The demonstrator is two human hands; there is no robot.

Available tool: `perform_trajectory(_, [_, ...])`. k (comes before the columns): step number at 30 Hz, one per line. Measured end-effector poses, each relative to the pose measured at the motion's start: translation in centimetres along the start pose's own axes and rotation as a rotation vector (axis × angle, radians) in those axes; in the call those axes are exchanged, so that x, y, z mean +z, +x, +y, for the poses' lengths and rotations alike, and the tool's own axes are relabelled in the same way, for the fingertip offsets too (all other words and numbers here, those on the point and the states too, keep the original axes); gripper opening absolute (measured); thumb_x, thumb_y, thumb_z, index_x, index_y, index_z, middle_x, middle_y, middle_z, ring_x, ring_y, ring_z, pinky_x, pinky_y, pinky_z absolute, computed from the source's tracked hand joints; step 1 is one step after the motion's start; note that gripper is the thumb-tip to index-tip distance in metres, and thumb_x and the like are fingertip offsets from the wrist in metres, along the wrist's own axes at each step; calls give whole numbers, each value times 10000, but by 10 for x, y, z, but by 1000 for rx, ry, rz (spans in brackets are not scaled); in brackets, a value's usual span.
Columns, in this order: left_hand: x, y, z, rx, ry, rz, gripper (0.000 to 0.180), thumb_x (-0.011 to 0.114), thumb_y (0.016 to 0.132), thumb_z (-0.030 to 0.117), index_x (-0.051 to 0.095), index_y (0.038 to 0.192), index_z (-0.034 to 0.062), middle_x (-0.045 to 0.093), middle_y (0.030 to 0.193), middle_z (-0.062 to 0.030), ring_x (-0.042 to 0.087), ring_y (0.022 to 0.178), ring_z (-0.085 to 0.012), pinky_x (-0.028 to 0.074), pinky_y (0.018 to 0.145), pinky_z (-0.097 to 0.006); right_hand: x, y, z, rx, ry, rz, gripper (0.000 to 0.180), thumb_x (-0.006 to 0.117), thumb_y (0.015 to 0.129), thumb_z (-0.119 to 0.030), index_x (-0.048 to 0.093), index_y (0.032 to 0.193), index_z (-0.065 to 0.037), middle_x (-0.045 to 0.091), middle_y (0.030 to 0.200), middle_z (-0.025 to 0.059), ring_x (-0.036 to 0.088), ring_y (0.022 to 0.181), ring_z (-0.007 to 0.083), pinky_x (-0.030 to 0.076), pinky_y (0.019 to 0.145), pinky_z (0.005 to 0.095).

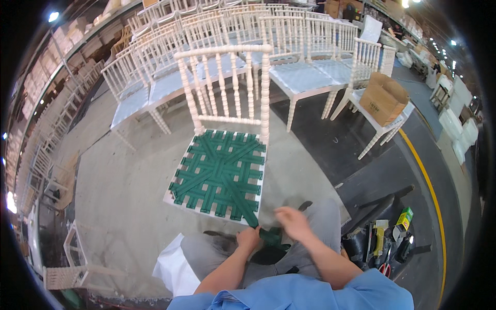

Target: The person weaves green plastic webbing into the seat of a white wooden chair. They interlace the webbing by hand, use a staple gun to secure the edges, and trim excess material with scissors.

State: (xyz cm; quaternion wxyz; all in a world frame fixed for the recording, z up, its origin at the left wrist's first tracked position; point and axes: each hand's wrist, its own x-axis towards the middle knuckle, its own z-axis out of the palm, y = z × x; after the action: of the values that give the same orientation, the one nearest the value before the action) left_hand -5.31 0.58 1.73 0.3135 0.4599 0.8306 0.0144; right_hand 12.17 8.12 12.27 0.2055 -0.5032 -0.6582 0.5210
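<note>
In front of me stands a pale wooden chair (264,93) with turned spindles in its back. Its seat is woven from green webbing (217,175), with further strips crossing diagonally over the weave. My left hand (249,237) is closed on the webbing strap (250,219) at the seat's near right corner. The strap's loose end (270,236) hangs between my knees, right of that hand. My right hand (293,223) is raised just right of the seat corner, apart from the strap. Its fingers are blurred, and whether it holds anything is unclear.
Rows of similar chairs (310,72) with covered seats stand behind. A cardboard box (383,98) sits on one chair at the right. Beside my right leg lie tools, red-handled scissors (385,268) and a yellow-green box (404,219). A chair frame (67,276) lies at the lower left.
</note>
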Motion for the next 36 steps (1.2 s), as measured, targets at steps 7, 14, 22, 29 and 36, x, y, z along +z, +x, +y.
perform_trajectory(7, [-3, -1, 22, 88, 64, 9, 648, 400, 1009, 540, 746, 938, -3, 718, 952, -248, 690, 973, -404, 358, 1080, -566, -252, -151, 104, 428, -605, 964, 340, 653, 857, -235, 632, 1065, 34, 662, 1015, 259, 627, 983, 426, 495, 860, 469])
perform_trajectory(14, [1, 12, 14, 124, 91, 111, 646, 408, 1007, 535, 749, 895, -3, 719, 924, -242, 698, 933, -394, 378, 1061, -563, -273, -182, 178, 779, -536, 798, 503, 807, 693, -196, 633, 1098, 47, 692, 1025, 228, 677, 978, 371, 527, 862, 436])
perform_trajectory(22, [12, 13, 7, 160, -18, 137, 554, 484, 992, 485, 740, 841, 18, 721, 879, -215, 701, 885, -388, 402, 1013, -591, -292, -154, 126, 589, -216, 589, 636, 711, 632, 28, 517, 1238, 33, 651, 1057, 101, 630, 925, 232, 513, 823, 363])
perform_trajectory(29, [15, 11, -2, 168, -40, 205, 594, 480, 991, 504, 736, 831, -8, 715, 861, -228, 689, 871, -393, 397, 1002, -579, -221, -69, 14, 340, 108, 249, 424, 754, 850, -167, 596, 1218, -28, 657, 1058, 43, 616, 933, 170, 486, 854, 319])
perform_trajectory(36, [6, 14, 5, 174, -91, 111, 513, 495, 990, 483, 762, 911, 52, 733, 910, -181, 690, 934, -347, 339, 1060, -583, -44, 42, -51, 370, 139, -261, 276, 705, 929, -278, 649, 1046, -34, 653, 820, 35, 574, 615, 127, 462, 517, 302])
